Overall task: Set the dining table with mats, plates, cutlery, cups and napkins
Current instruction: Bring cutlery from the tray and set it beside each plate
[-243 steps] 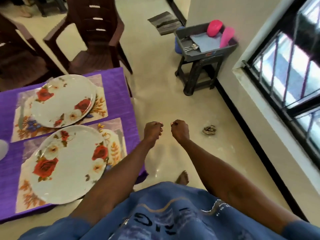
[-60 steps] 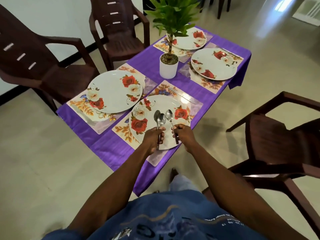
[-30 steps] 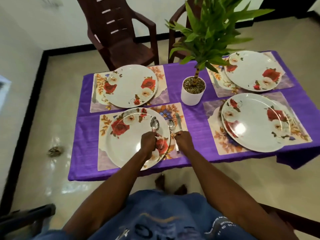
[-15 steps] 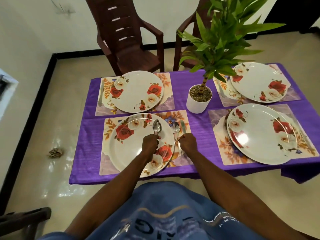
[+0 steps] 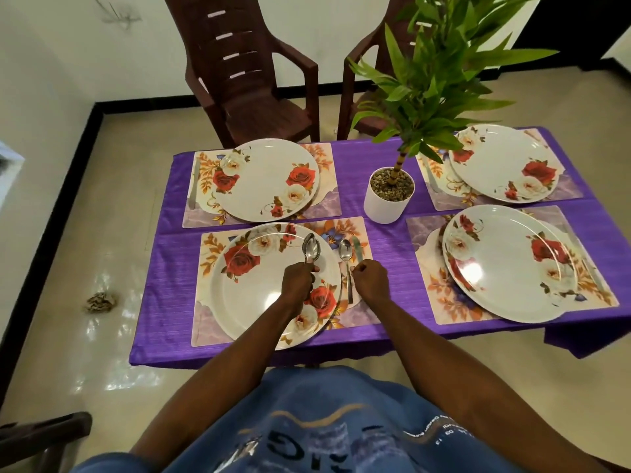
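A purple-clothed table (image 5: 386, 240) carries several floral mats, each with a rose-patterned plate. My left hand (image 5: 298, 281) hovers over the near-left plate (image 5: 259, 288) and grips a bunch of spoons (image 5: 310, 249), bowls pointing away from me. Just right of that plate, a single spoon (image 5: 345, 250) lies on the near-left mat (image 5: 358, 312) beside a knife (image 5: 356, 247). My right hand (image 5: 370, 279) is curled, with its fingertips at this spoon's handle. The far-left plate (image 5: 263, 184), far-right plate (image 5: 502, 162) and near-right plate (image 5: 505, 261) each have a knife on their mat.
A white pot with a tall leafy plant (image 5: 389, 196) stands mid-table, its leaves overhanging the far-right setting. Two brown plastic chairs (image 5: 246, 73) stand at the far side, and a chair arm (image 5: 41, 435) shows at the lower left. A crumpled scrap (image 5: 100, 301) lies on the floor.
I walked from the side tray to the table carrying spoons. The right hand brought one spoon down onto the near-left mat beside the knife; over the last second both hands stayed almost still.
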`<move>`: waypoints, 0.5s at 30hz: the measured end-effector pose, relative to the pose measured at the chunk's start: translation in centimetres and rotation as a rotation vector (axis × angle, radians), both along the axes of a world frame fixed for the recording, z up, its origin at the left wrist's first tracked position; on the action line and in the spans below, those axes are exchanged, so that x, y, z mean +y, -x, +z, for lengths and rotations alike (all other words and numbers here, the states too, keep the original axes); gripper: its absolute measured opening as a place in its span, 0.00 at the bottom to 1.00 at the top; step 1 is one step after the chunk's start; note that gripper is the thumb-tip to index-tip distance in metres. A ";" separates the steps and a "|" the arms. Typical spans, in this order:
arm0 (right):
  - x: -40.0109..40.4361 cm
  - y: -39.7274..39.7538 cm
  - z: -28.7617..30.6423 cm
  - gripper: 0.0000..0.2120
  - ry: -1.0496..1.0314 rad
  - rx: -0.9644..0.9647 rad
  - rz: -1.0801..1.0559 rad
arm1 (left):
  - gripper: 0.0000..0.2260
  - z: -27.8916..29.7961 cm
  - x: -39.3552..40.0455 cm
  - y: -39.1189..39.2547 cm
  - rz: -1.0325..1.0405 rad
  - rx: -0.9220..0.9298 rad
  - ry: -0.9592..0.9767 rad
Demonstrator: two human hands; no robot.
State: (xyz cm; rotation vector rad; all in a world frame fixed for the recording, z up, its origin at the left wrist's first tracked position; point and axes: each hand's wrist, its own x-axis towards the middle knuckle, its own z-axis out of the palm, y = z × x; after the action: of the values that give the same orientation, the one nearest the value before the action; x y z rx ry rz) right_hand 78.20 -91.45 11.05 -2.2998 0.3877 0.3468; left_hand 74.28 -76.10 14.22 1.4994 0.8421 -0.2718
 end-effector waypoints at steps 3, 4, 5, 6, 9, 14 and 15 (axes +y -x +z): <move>-0.2 0.1 0.4 0.06 0.005 -0.003 0.044 | 0.06 0.0 -0.5 -0.2 -0.005 0.002 0.000; -0.1 0.2 0.4 0.06 -0.002 -0.005 0.050 | 0.06 0.1 -0.6 -0.2 -0.008 -0.005 0.002; -0.1 0.3 0.4 0.06 -0.009 -0.009 0.043 | 0.06 0.1 -0.7 -0.3 -0.017 -0.013 0.003; -0.1 0.3 0.3 0.06 -0.019 -0.014 0.024 | 0.07 0.3 -0.8 -0.4 -0.029 -0.021 -0.003; -0.8 0.2 0.3 0.07 -0.081 -0.023 -0.074 | 0.09 0.5 -1.1 -0.8 -0.092 -0.038 -0.005; -3.7 -0.1 1.0 0.13 -0.230 -0.047 -0.265 | 0.07 0.6 -3.7 -1.9 -0.224 -0.028 0.172; -4.4 -0.1 1.2 0.14 -0.256 -0.063 -0.313 | 0.06 0.5 -4.7 -2.3 -0.242 -0.022 0.226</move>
State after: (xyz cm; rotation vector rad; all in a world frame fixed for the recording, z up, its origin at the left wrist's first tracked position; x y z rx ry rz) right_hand 78.26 -95.85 12.28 -1.9580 0.6235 0.1560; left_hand 76.56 -80.77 14.68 1.3881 0.5903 -0.5125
